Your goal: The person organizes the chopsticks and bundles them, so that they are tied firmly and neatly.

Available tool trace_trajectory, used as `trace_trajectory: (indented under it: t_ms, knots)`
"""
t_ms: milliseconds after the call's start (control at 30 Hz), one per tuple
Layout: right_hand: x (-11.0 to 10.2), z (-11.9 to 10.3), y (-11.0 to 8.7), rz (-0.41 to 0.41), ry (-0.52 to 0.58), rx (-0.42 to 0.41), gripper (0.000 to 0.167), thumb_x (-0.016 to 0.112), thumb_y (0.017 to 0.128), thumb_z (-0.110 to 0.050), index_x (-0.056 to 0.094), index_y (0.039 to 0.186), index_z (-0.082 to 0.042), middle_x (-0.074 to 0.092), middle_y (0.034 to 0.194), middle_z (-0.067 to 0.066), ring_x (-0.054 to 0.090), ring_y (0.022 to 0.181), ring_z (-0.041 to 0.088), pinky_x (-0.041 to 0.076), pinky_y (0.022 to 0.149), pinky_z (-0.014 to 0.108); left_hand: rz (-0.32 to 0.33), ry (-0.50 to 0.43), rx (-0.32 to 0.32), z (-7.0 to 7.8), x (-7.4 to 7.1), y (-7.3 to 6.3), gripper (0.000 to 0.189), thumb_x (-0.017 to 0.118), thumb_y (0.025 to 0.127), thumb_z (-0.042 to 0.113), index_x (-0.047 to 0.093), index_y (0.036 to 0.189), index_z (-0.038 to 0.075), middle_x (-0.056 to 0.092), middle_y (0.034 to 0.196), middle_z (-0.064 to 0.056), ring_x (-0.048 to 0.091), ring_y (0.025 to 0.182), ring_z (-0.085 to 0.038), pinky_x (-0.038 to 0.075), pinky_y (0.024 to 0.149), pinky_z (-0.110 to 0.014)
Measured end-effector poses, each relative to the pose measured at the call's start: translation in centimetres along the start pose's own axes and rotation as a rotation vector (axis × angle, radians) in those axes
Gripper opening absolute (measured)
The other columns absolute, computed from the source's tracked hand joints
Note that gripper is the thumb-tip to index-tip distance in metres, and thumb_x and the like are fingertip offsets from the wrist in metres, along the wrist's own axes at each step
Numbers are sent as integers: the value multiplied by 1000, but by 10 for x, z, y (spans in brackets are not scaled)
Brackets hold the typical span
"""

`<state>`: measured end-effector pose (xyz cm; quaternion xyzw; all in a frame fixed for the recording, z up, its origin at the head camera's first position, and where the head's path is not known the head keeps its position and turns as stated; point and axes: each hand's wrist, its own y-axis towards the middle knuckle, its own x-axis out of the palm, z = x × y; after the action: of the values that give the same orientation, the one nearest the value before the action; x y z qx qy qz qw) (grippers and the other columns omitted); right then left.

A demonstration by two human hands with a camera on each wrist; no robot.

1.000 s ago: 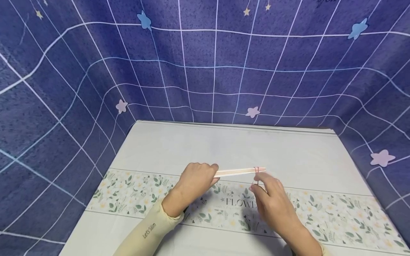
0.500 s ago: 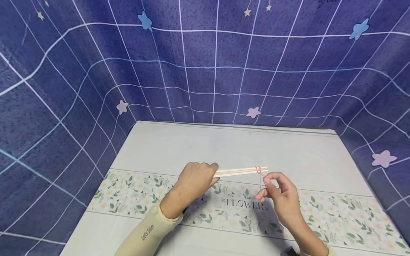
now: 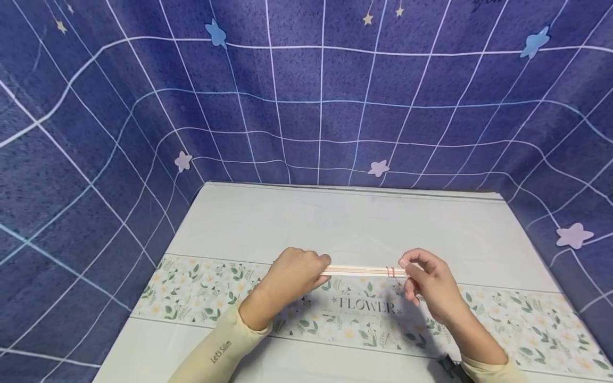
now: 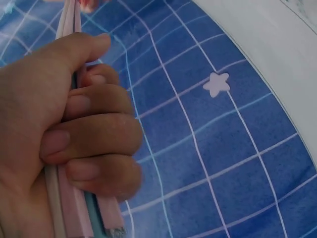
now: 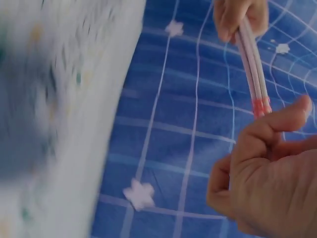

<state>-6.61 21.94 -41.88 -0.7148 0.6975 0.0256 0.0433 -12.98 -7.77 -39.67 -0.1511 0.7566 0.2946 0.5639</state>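
My left hand (image 3: 299, 271) grips a bundle of slim pale chopsticks (image 3: 356, 270), its fingers curled round one end. In the left wrist view, pink and teal lower ends of the bundle (image 4: 74, 213) stick out below the fist. A thin red rubber band (image 3: 391, 272) is wound round the bundle near its right end. My right hand (image 3: 433, 282) is at that end, thumb and index finger pinching together at the band's loose loop. In the right wrist view the red windings (image 5: 261, 106) sit just beyond the right fingers, which hide the chopstick tips.
The hands are above a table with a white cloth (image 3: 345, 223) and a printed floral strip (image 3: 201, 287). A blue curtain (image 3: 297, 117) with a grid and stars surrounds the back and sides. A black strap (image 3: 450, 367) is by the right wrist.
The right hand first drew the band's strand out below the bundle, then rose and moved right to the chopstick tips. The bundle has dropped slightly and levelled; the left hand keeps its grip.
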Motion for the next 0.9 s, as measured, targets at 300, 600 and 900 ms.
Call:
trace_trajectory:
  t_ms: [300, 600, 900]
  knots:
    - [26, -14, -11, 131, -498, -114, 21, 56, 110, -25, 65, 110, -6, 56, 126, 10, 65, 51, 9, 43, 41, 27, -67, -27, -35, 4, 6, 8, 32, 73, 99, 41, 62, 79, 18, 65, 64, 6, 46, 53, -6, 51, 53, -29]
    - [39, -5, -17, 244, -309, -405, 10, 60, 104, 1, 62, 113, -3, 51, 132, 0, 70, 65, 5, 48, 45, 22, -64, -85, -62, -6, 7, 8, 33, 71, 100, 35, 55, 77, 17, 54, 61, 4, 44, 52, -10, 44, 49, -31]
    - [35, 2, -18, 319, -162, -566, 35, 78, 71, 30, 60, 92, 9, 60, 121, 14, 78, 90, 2, 62, 77, 23, -28, -43, -87, -10, 7, 6, 29, 73, 99, 36, 60, 81, 18, 59, 62, 5, 41, 51, -7, 39, 47, -27]
